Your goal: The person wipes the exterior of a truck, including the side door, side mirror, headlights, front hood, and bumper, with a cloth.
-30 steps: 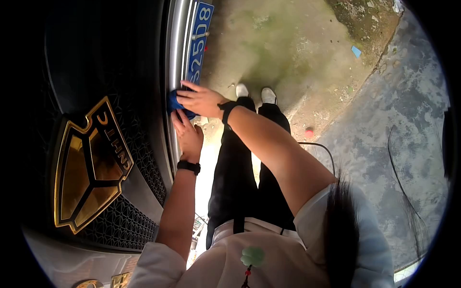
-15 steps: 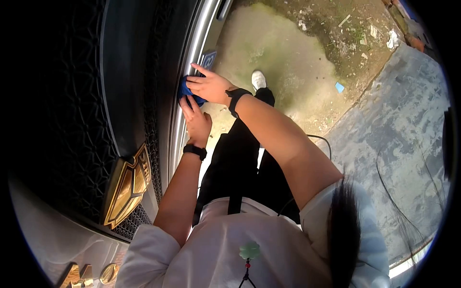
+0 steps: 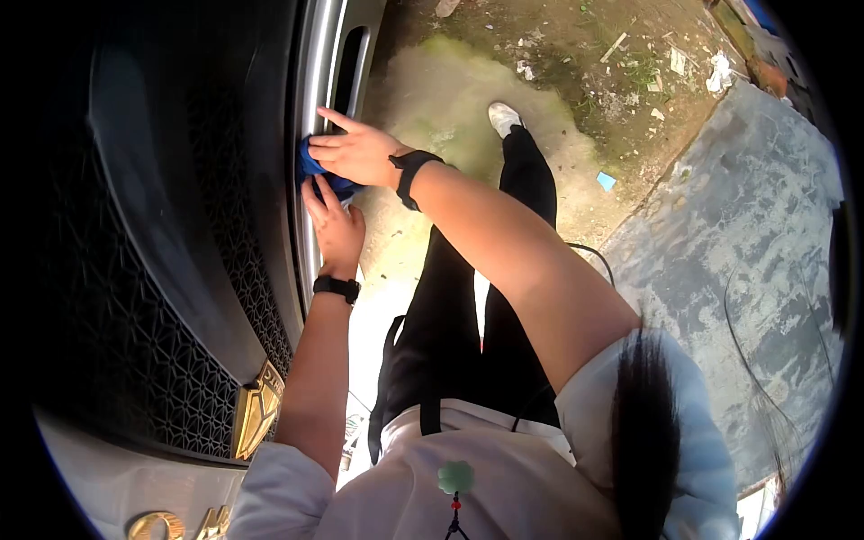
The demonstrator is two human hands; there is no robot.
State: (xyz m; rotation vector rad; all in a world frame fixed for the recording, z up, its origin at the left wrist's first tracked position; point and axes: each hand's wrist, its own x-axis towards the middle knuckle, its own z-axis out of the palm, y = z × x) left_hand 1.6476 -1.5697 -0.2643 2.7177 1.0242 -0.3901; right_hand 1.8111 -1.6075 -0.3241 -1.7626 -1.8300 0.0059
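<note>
A blue cloth [image 3: 310,160] is pressed flat against the silver bumper edge [image 3: 320,54] of a vehicle front. My right hand [image 3: 358,155] lies over the cloth's far part, index finger stretched out along the metal and the other fingers bent on the fabric. Just nearer to me, my left hand [image 3: 336,229] presses the cloth's lower part with its fingertips. Part of the cloth bunches out between the two hands; the rest is hidden under them. A dark slot [image 3: 349,72] opens in the bumper beyond my right hand.
A black patterned grille [image 3: 180,382] and a gold emblem [image 3: 258,409] are at the left, with gold letters [image 3: 155,525] below. My shoe [image 3: 504,118] stands on mossy ground. Grey concrete [image 3: 720,234] lies to the right, beside litter and a blue scrap [image 3: 606,181].
My hands and the cloth have slid along the bumper, away from the emblem and closer to the slot. The blue-and-white marking beside them is no longer visible. My body has shifted too.
</note>
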